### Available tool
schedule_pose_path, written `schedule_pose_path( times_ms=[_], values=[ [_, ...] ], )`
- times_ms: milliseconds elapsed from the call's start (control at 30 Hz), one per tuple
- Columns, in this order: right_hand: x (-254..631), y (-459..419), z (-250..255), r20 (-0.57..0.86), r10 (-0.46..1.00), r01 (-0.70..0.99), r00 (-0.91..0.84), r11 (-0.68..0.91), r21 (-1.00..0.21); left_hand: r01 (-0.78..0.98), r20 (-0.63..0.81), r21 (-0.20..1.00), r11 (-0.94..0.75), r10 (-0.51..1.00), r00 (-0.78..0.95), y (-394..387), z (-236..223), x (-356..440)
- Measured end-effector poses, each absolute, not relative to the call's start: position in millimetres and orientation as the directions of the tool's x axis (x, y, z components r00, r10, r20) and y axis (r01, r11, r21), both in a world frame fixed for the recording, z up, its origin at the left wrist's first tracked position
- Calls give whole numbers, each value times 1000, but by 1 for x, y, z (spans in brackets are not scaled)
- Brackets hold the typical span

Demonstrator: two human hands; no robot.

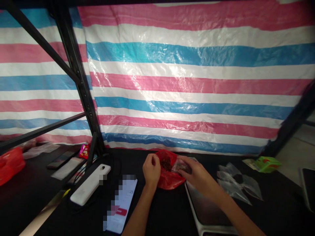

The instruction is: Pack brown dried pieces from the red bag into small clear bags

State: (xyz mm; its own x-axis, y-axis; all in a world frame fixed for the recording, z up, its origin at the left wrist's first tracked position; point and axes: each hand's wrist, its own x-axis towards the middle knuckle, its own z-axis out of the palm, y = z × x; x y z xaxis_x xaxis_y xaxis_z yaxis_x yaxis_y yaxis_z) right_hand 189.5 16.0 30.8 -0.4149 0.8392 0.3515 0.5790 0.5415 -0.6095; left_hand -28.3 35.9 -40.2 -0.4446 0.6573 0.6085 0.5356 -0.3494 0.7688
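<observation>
A red plastic bag lies open on the black table, with small dark brown bits inside it. My left hand is closed at the bag's left rim, its fingers curled and pinching the edge. From the right, my right hand grips a small clear plastic bag over the red bag's opening. Something brown shows in the clear bag, too small to name. Below my right forearm sits a flat device with a dark top and white edge.
Clear plastic bags lie at right, near a green packet. A lit phone and a white power strip are at left. Another red bag lies far left. A black metal post and striped sheet stand behind.
</observation>
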Motion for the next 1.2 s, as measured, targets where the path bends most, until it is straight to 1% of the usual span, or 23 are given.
schedule_pose_path(
  times_ms=[67,167,233,300,400,500,567,633,700,767,833,933,1033,1100,1133,1200],
  values=[
    [173,29,36,291,837,642,-464,544,-540,529,604,773,-350,661,-445,37,-41,-29],
    [160,43,34,267,846,744,-462,533,-403,522,597,776,-354,678,-428,36,-41,-28],
    [158,48,30,271,843,752,-466,538,-381,518,597,775,-362,688,-412,35,-40,-26],
    [161,51,25,286,829,706,-480,559,-435,518,600,771,-370,696,-396,34,-41,-23],
    [168,49,20,320,822,566,-472,560,-605,521,611,762,-385,695,-379,34,-42,-21],
    [186,36,17,325,845,394,-425,496,-774,519,619,758,-395,687,-380,34,-43,-21],
    [204,21,13,294,873,354,-388,436,-827,513,613,764,-391,690,-385,34,-43,-22],
    [227,4,7,238,897,408,-372,388,-826,510,602,771,-381,698,-389,35,-43,-22],
    [248,-13,-2,188,914,505,-358,359,-785,513,595,774,-371,702,-391,35,-43,-22],
    [266,-24,-10,209,913,566,-351,385,-729,524,598,769,-366,702,-387,35,-44,-21],
    [278,-25,-14,261,900,578,-350,426,-696,537,605,759,-368,703,-374,35,-45,-20],
    [290,-6,-11,344,892,550,-294,452,-702,551,616,744,-377,706,-350,34,-45,-19],
    [298,28,-8,368,910,495,-188,412,-765,565,630,728,-388,704,-329,32,-45,-18],
    [302,46,-13,390,919,456,-51,369,-810,576,638,717,-392,702,-316,31,-45,-18],
    [303,51,-17,409,912,457,32,351,-818,581,640,713,-392,703,-311,31,-45,-18],
    [307,55,-28,431,891,473,140,323,-820,584,638,711,-391,707,-304,30,-45,-18]
  ],
)
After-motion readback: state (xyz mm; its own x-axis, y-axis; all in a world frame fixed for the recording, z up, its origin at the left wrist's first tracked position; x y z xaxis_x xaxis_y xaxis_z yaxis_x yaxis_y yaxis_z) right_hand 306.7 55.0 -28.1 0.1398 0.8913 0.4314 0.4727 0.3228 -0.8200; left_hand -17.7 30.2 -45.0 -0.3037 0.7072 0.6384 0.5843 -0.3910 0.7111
